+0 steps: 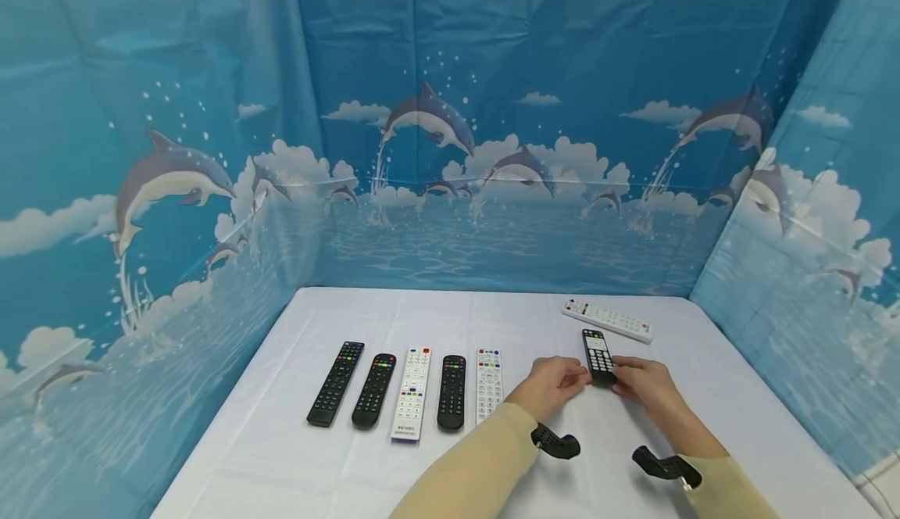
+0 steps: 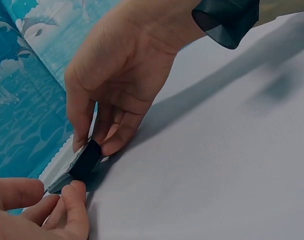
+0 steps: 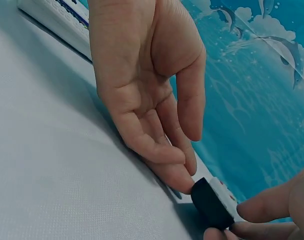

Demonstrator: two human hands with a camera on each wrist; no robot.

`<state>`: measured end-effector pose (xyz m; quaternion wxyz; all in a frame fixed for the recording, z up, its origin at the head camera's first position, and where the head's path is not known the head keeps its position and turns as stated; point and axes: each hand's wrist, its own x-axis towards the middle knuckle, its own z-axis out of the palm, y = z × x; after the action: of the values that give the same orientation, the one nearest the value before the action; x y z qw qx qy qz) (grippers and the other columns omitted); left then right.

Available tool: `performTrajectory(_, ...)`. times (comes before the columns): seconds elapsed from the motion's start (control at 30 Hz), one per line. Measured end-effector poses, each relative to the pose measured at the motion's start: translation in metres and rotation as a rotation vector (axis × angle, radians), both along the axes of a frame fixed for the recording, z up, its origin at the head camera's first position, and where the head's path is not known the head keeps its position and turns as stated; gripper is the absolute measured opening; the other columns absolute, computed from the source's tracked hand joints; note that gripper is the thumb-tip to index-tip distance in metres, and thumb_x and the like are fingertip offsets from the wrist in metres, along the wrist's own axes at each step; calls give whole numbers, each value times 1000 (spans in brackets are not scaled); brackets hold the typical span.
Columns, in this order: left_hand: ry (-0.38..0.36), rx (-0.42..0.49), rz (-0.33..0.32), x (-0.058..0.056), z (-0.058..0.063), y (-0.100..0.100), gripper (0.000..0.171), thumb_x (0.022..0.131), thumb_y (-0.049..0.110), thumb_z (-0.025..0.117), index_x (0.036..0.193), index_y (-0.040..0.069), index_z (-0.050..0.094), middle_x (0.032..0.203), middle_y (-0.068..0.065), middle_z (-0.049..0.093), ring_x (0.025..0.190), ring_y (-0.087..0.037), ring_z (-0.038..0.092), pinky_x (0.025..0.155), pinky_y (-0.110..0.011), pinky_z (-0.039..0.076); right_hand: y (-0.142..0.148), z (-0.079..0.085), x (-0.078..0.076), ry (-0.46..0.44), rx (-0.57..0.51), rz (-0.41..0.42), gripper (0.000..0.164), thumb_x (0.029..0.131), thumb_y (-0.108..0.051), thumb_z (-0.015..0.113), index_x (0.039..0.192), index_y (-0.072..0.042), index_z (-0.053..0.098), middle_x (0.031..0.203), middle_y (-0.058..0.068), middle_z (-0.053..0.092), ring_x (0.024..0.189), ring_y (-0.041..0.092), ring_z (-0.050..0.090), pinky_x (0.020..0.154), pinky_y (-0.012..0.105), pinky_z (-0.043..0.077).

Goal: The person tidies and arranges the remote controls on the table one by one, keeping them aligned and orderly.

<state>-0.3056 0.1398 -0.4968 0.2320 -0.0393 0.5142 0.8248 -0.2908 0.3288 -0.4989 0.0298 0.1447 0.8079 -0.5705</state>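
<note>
A small black remote control (image 1: 598, 357) with pale keys lies between both hands on the right part of the table. The right hand (image 1: 648, 382) pinches its near right edge, thumb on top and fingers at the side, as the left wrist view shows with the right hand (image 2: 119, 75) above the remote control (image 2: 84, 162). The left hand (image 1: 551, 386) is at the remote's left side. In the right wrist view, a fingertip of the left hand (image 3: 137, 85) touches the dark end of the remote (image 3: 210, 205), its thumb apart and its fingers loosely bent.
A white remote (image 1: 607, 320) lies slantwise behind the black one. Leftward stand several remotes in a row, including a long black one (image 1: 336, 384), a white one (image 1: 412, 394) and another white one (image 1: 489, 384) partly behind the left arm. A dolphin-print curtain (image 1: 492, 238) surrounds the white table (image 1: 281, 464).
</note>
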Motion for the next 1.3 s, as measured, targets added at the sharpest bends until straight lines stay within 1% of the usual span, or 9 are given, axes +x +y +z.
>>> performTrajectory(0.1, -7, -21, 27, 0, 0, 4, 24, 92, -7, 63, 115, -8, 68, 106, -21, 71, 103, -25, 68, 96, -33, 53, 1, -2, 4, 19, -52, 12, 51, 100, -10, 54, 144, 13, 43, 142, 36, 39, 89, 12, 63, 76, 25, 59)
performTrajectory(0.13, -30, -6, 54, -1, 1, 6, 23, 91, -8, 64, 113, -8, 69, 105, -21, 71, 100, -25, 69, 95, -33, 54, 2, -2, 5, 25, -65, 20, 51, 100, -9, 54, 144, 14, 42, 143, 36, 39, 90, 11, 63, 77, 25, 59)
performTrajectory(0.27, -30, -70, 131, -4, 1, 16, 19, 86, -13, 67, 103, -8, 73, 95, -18, 72, 87, -22, 71, 87, -32, 58, 2, 0, 7, 18, -98, 36, 52, 100, -8, 55, 145, 14, 41, 144, 36, 37, 91, 12, 63, 78, 27, 59)
performTrajectory(0.37, -14, -122, 157, -7, 0, 21, 17, 83, -15, 71, 99, -9, 74, 90, -18, 72, 80, -21, 71, 81, -32, 59, 0, 1, 9, 8, -109, 40, 52, 101, -9, 56, 145, 14, 41, 144, 35, 37, 92, 13, 62, 79, 27, 59)
performTrajectory(0.57, 5, -166, 195, -6, -1, 23, 22, 75, -20, 75, 93, -9, 74, 87, -16, 72, 71, -16, 69, 72, -29, 60, -3, 3, 14, 18, -121, 54, 51, 101, -9, 56, 144, 14, 43, 144, 35, 39, 93, 13, 62, 81, 28, 58)
performTrajectory(0.7, 17, -185, 215, -3, -1, 25, 25, 71, -21, 76, 92, -7, 74, 88, -13, 72, 73, -14, 66, 69, -26, 59, -5, 6, 16, 26, -118, 62, 51, 102, -10, 56, 145, 13, 42, 144, 35, 39, 93, 12, 62, 81, 28, 58)
performTrajectory(0.9, 30, -191, 223, 1, 1, 23, 29, 71, -21, 75, 94, -4, 75, 90, -11, 72, 78, -14, 66, 72, -27, 58, -9, 10, 19, 37, -90, 54, 52, 102, -12, 57, 146, 11, 42, 144, 34, 42, 93, 14, 63, 81, 29, 58)
performTrajectory(1.1, 43, -150, 224, 6, 2, 18, 32, 71, -22, 73, 97, -5, 75, 92, -11, 72, 84, -19, 69, 74, -30, 59, -16, 14, 24, 52, -75, 45, 52, 101, -13, 58, 146, 10, 43, 144, 33, 43, 94, 14, 64, 82, 30, 58)
performTrajectory(1.3, 63, -129, 254, 11, 9, 9, 33, 70, -23, 71, 97, -5, 75, 92, -11, 73, 84, -19, 70, 75, -30, 58, -27, 20, 28, 85, -70, 51, 54, 100, -12, 60, 147, 8, 42, 141, 31, 48, 99, 14, 65, 85, 30, 58)
